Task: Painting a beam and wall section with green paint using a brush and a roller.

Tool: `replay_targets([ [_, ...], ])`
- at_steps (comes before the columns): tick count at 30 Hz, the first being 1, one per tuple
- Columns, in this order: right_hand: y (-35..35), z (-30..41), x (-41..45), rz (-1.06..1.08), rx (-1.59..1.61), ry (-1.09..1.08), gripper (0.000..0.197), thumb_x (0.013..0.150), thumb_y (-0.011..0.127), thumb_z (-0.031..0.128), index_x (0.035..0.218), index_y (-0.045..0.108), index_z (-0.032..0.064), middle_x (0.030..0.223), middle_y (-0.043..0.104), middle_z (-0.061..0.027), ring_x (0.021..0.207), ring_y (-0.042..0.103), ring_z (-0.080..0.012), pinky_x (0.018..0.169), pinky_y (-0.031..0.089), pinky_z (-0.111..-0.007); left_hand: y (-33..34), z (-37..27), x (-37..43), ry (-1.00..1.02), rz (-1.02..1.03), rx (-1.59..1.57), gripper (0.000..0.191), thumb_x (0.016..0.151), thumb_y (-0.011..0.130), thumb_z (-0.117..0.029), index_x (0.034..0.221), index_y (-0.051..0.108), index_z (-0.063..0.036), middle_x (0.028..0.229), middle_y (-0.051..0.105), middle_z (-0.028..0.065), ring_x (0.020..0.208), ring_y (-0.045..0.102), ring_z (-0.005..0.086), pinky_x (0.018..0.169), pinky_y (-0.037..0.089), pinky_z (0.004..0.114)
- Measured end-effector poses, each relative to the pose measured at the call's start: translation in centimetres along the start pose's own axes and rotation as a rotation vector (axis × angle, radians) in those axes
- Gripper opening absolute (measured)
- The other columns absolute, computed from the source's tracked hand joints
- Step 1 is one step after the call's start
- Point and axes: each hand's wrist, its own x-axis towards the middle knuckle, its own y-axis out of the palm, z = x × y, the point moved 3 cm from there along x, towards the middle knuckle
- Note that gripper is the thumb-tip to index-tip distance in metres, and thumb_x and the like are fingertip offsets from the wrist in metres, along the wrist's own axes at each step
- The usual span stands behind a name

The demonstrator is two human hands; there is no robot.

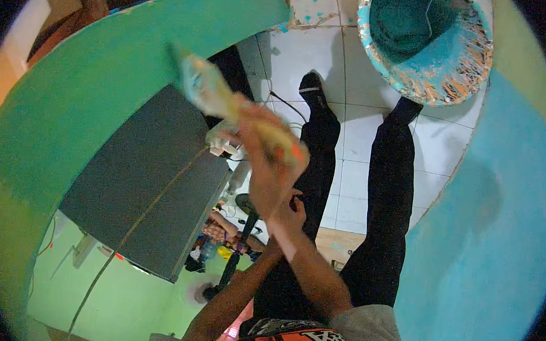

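Note:
My right hand (pixel 273 137) is closed around a paintbrush (pixel 208 83), blurred by motion. The brush has a yellowish handle with an orange-red end and a paint-smeared head. Its dark bristle tip overlaps the green-painted wall (pixel 118 79) on the left; whether it touches cannot be told. My left hand (pixel 299 208) is partly behind my right forearm, with its fingers curled; its grip is unclear. A paint container (pixel 451 64) crusted with turquoise paint stands at the upper right, with dark teal paint and a thin wire inside.
A blue-painted wall (pixel 455 278) rises on the right. White tiles (pixel 355 143) lie under my feet. A dark grey panel (pixel 144 180) with a cord (pixel 128 234) across it stands at left. Beyond are a fan (pixel 207 292) and what looks like a person's arm (pixel 224 223).

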Motion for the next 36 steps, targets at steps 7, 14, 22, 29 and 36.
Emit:
replay_targets([
  [7,0.0,2.2,-6.9,0.073,-0.294,-0.102,0.028,0.087,0.071,0.009,0.114,0.066,0.0046,0.116,0.067,-0.0067,0.102,0.066,-0.0218,0.088,0.052,-0.033,-0.3,-1.2,0.3,-0.13,0.118,0.034,0.021,0.087,0.06,-0.023,0.101,0.064,-0.0094,0.099,0.066,0.0132,0.092,0.064,0.0313,0.079,0.052,0.043],
  [14,-3.2,0.8,3.7,-0.225,-0.213,-0.164,0.018,0.092,0.064,0.009,0.103,0.066,-0.0062,0.102,0.065,-0.0126,0.089,0.066,-0.019,0.066,0.065,-0.036,-2.3,-2.4,0.8,-0.104,0.178,0.061,0.02,0.086,0.06,-0.024,0.1,0.064,-0.0113,0.104,0.065,0.0097,0.093,0.064,0.0325,0.076,0.053,0.046],
  [22,0.7,0.1,1.0,-0.109,-0.242,-0.112,0.018,0.091,0.064,0.003,0.106,0.065,-0.0064,0.106,0.066,-0.0164,0.094,0.067,-0.0222,0.068,0.065,-0.036,-0.9,-1.6,0.0,-0.235,0.34,0.176,0.023,0.085,0.065,-0.029,0.101,0.064,-0.0117,0.099,0.065,0.0064,0.09,0.065,0.0268,0.076,0.053,0.042],
  [29,3.1,6.5,-7.4,0.062,-0.281,-0.18,0.019,0.09,0.066,0.004,0.106,0.066,-0.006,0.103,0.068,-0.0178,0.086,0.069,-0.0214,0.066,0.061,-0.033,0.8,4.4,-9.5,-0.177,-0.002,-0.056,0.033,0.084,0.067,-0.037,0.105,0.062,-0.012,0.097,0.064,0.0056,0.088,0.064,0.0231,0.077,0.053,0.039],
  [36,6.2,9.6,-12.3,0.343,-0.007,-0.282,0.018,0.09,0.061,0.0,0.106,0.063,-0.0087,0.104,0.066,-0.0248,0.091,0.069,-0.0282,0.066,0.063,-0.036,-2.3,3.3,-8.3,-0.247,-0.025,0.072,0.027,0.084,0.064,-0.032,0.101,0.064,-0.0115,0.096,0.064,0.0073,0.088,0.064,0.0262,0.077,0.053,0.042],
])
